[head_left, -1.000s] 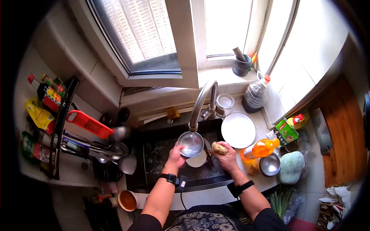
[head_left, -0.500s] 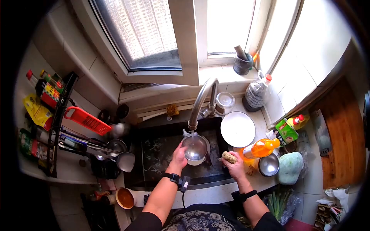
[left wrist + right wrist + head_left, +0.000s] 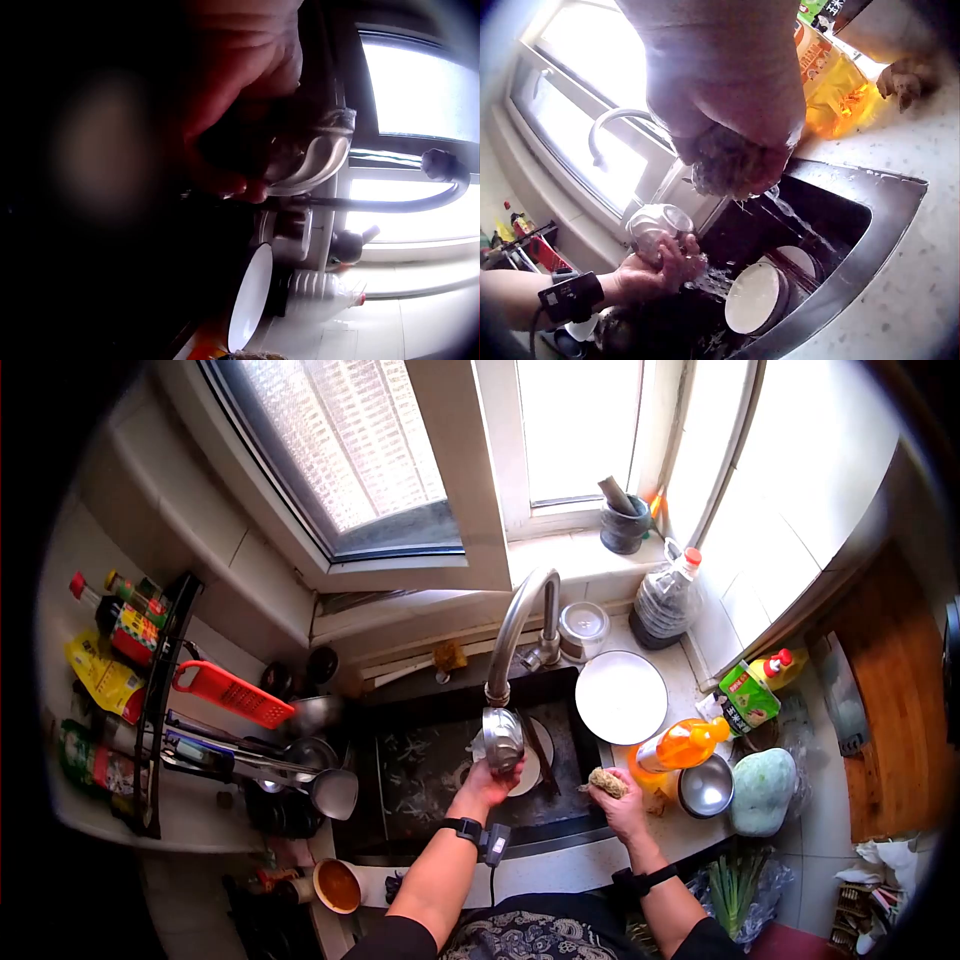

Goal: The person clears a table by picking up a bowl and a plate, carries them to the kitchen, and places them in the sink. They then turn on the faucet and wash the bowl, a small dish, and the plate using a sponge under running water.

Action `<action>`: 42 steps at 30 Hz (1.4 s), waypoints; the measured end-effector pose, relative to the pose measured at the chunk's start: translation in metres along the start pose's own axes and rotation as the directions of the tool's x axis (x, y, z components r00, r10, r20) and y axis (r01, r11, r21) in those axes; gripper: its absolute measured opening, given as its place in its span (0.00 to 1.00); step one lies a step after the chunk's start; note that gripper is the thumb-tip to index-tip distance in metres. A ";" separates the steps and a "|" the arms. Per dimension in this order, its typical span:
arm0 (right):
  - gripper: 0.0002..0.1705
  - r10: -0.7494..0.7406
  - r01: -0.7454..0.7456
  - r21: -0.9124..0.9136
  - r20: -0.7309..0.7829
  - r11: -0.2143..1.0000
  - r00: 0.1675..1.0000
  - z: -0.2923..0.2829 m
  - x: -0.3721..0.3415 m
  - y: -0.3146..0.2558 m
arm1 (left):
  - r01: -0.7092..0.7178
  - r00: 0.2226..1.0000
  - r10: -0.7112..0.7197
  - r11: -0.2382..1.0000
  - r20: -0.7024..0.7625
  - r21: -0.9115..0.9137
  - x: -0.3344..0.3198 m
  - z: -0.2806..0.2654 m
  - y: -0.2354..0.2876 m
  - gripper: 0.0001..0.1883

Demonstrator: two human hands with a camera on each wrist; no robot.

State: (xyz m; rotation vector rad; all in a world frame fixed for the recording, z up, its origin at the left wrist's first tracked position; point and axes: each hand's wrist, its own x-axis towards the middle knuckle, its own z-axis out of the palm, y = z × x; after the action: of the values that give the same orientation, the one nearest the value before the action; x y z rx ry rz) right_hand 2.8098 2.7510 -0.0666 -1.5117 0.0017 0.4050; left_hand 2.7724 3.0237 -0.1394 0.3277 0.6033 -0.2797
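Water (image 3: pixel 384 156) runs from the tap (image 3: pixel 497 690) onto the metal bowl (image 3: pixel 503 740), which you hold tipped on its side above the sink (image 3: pixel 892 217). Your left hand (image 3: pixel 485 785) grips it, fingers curled round the wall; your right hand (image 3: pixel 622 805) clutches a dripping scrubber (image 3: pixel 608 783), well apart from it, towards the counter (image 3: pixel 930 270).

Slipping looks the likeliest trouble: wet metal gives your fingers little bite, and a dropped bowl could strike the white bowl (image 3: pixel 754 300) and chopsticks (image 3: pixel 791 270) below. Tilted into the stream, it might also throw spray over the edge. Your right hand is near the orange bottle (image 3: pixel 672 748), so a careless swing could knock that over or catch the plate (image 3: pixel 622 698) just beside the sink.

As for writing, the green packet (image 3: pixel 750 695) shows characters that seem to begin 玉米, meaning corn; you can't make out the rest. The orange bottle's label and the yellow packet (image 3: pixel 105 672) on the rack (image 3: pixel 165 690) carry print too small or blurred for you to read.
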 end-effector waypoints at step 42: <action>0.17 0.114 -0.116 0.099 0.027 0.988 0.993 -0.006 -0.008 0.009 | -0.246 0.758 0.515 0.794 -0.400 0.556 -0.037 0.051 0.002 0.26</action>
State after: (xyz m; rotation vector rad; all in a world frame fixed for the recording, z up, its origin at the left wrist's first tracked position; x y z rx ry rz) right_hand 2.8014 2.7436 -0.0739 -1.4120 0.0910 0.5064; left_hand 2.7699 3.0120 -0.0774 1.0289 1.0014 0.0981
